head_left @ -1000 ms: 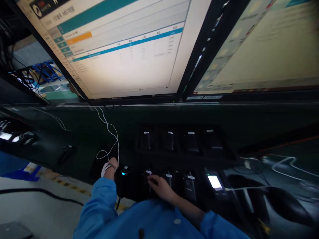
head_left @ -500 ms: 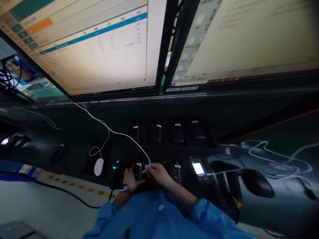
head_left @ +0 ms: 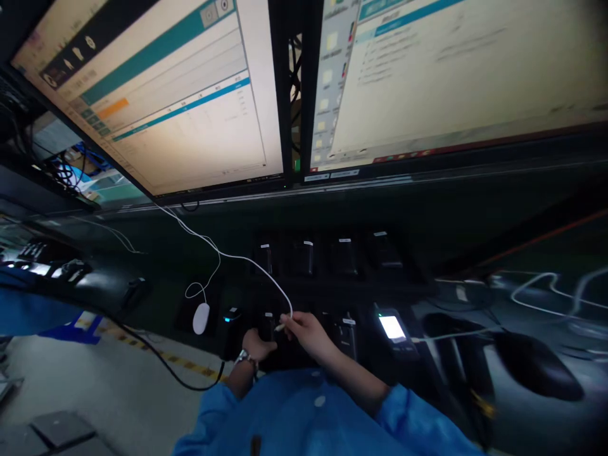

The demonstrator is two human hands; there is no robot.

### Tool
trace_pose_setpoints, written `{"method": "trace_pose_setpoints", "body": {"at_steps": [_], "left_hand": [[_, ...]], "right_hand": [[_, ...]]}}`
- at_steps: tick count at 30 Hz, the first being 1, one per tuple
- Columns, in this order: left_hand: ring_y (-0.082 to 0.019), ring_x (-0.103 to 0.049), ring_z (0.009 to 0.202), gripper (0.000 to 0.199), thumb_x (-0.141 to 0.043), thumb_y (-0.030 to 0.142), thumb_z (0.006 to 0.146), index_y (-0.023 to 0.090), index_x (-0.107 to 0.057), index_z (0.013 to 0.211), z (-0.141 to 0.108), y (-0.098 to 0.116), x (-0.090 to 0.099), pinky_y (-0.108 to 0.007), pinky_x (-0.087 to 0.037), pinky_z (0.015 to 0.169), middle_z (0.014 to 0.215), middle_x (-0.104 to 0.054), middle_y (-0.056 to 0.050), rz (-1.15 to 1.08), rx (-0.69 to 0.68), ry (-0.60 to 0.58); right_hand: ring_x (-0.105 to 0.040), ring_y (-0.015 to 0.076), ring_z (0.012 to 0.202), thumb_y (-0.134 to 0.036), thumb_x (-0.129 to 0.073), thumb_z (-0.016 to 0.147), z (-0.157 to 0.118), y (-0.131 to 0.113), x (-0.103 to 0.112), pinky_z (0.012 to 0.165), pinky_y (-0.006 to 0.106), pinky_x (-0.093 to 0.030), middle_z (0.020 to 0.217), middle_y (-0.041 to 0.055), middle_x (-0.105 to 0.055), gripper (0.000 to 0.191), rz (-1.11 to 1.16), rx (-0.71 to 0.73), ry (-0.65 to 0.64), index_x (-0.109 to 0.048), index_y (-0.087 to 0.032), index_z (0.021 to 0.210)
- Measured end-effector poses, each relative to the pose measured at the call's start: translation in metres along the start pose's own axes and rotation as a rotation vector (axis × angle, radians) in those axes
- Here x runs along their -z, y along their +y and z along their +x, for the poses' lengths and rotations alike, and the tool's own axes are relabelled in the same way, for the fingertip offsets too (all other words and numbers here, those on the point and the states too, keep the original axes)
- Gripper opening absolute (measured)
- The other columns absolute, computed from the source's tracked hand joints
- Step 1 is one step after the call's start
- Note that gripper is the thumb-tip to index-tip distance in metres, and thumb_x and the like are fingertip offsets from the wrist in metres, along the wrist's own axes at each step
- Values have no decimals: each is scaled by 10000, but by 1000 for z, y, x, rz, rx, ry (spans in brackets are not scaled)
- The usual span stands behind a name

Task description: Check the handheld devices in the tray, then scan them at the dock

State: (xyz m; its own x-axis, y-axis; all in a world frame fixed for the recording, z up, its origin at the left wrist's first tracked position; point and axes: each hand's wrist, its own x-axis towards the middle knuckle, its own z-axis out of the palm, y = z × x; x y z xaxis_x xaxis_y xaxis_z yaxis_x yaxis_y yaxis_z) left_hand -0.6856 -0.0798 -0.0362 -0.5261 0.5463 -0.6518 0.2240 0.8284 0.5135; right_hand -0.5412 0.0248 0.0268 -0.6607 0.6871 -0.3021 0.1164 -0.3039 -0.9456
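Observation:
My right hand (head_left: 310, 334) pinches the plug end of a white cable (head_left: 247, 258), which runs back to the monitor's lower edge. The plug's light tip points left, close to the right side of a dark handheld device (head_left: 268, 324); whether it touches, I cannot tell. Around the lower left of that device is my left hand (head_left: 257, 346), its thumb across the near end and its other fingers partly hidden. To the right lie another dark device (head_left: 348, 335) and a device with a lit white screen (head_left: 392, 328) that has a cable plugged in.
Several dark labelled devices (head_left: 346, 256) lie in a row behind. Left of my hands are a white mouse (head_left: 201, 318) and a black gadget with a blue light (head_left: 232, 315). Two monitors (head_left: 209, 126) stand at the back. A black mouse (head_left: 539, 364) and loose cables lie at right.
My view has shifted, so the scene sits further right and the monitors show more. My left hand's fingers have drawn in lower beside the device. The right hand still pinches the cable plug.

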Motion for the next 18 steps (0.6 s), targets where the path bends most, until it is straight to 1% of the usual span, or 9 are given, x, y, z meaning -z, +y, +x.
{"method": "trace_pose_setpoints", "body": {"at_steps": [2, 4, 6, 8, 10, 12, 15, 16, 18], "left_hand": [[-301, -616, 1033, 348, -594, 330, 679, 116, -598, 954, -9, -4, 10, -404, -498, 861, 1018, -672, -152, -305, -25, -102], [-255, -618, 1047, 367, -508, 348, 699, 141, -576, 994, -20, -8, 20, -389, -512, 866, 1059, -672, -127, -569, -62, -189], [-235, -618, 1046, 381, -531, 313, 651, 150, -574, 993, -32, -9, 28, -382, -518, 866, 1064, -673, -112, -856, -78, -269], [-214, -639, 962, 376, -581, 232, 604, 147, -595, 969, -43, -7, 35, -352, -533, 815, 1004, -686, -99, -1142, -72, -342], [-179, -647, 864, 359, -608, 158, 594, 136, -623, 952, -53, 1, 40, -299, -541, 753, 940, -690, -91, -1366, -65, -404], [-144, -641, 800, 347, -618, 153, 626, 131, -638, 972, -62, 11, 45, -246, -546, 702, 904, -683, -85, -1502, -76, -466], [-110, -623, 724, 370, -649, 203, 652, 145, -646, 1018, -76, 25, 54, -185, -539, 606, 852, -661, -69, -1689, -95, -603], [-102, -614, 697, 376, -663, 225, 650, 160, -650, 1020, -80, 28, 56, -171, -529, 575, 824, -653, -56, -1706, -112, -630], [-93, -595, 641, 358, -686, 261, 641, 186, -665, 991, -86, 32, 60, -153, -502, 521, 752, -632, -32, -1694, -155, -636]], "right_hand": [[-503, 101, 517, -587, -614, 696, -3, -5, 2, 557, 254, -416, 541, -22, -562, 420, 29, 16, -1, -635, -170, 654], [-545, 111, 554, -564, -682, 646, -7, -12, 2, 604, 266, -458, 593, -15, -612, 404, 60, 23, -22, -676, -169, 729], [-579, 122, 584, -545, -728, 616, -11, -21, -2, 640, 282, -490, 635, -2, -654, 399, 100, 17, -64, -699, -171, 754], [-603, 132, 605, -548, -737, 617, -16, -31, -9, 658, 297, -516, 672, 11, -684, 400, 145, 23, -106, -710, -176, 760], [-619, 137, 619, -552, -737, 627, -21, -41, -17, 667, 306, -534, 690, 18, -698, 400, 192, 49, -123, -714, -178, 770], [-623, 135, 611, -550, -739, 633, -26, -50, -23, 658, 304, -543, 693, 19, -701, 399, 239, 82, -97, -710, -179, 776], [-627, 131, 620, -528, -744, 643, -31, -61, -28, 650, 292, -545, 696, 18, -695, 372, 275, 133, -40, -714, -183, 780], [-632, 130, 643, -513, -744, 652, -32, -65, -29, 664, 286, -544, 703, 20, -691, 351, 268, 160, -32, -721, -184, 771], [-644, 131, 699, -482, -744, 667, -34, -70, -31, 698, 274, -541, 739, 28, -687, 306, 254, 206, -40, -734, -184, 738]]}}
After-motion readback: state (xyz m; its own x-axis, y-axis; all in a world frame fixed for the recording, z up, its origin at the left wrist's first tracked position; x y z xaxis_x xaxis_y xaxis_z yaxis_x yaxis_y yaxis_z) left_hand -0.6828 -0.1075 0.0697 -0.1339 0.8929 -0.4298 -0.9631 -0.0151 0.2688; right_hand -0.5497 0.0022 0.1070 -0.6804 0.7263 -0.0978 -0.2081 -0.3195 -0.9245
